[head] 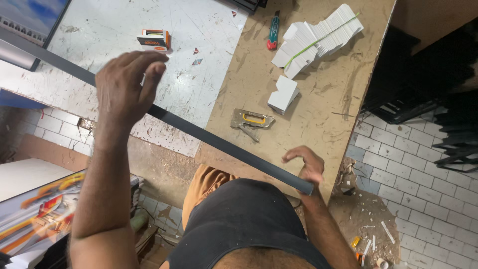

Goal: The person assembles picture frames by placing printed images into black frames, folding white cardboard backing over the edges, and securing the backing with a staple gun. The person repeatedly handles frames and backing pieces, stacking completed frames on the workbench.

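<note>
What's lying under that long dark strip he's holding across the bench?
Under the dark strip lie the white board and the brown benchtop. The left hand and right hand rest on it. Whatever sits directly beneath the strip is covered.

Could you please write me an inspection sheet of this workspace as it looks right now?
Surface: brown board bench, scuffed; white pitted panel beside it.
Job's things: long dark strip lying diagonally across both.
Clutter: staple gun, utility knife, banded stack of white cards, small white stack, small orange box.
Grippers: left hand open above the strip; right hand at its near end, fingers spread.
Cables: nothing seen.
Surroundings: white tiled floor with scraps; printed picture lower left.
</note>
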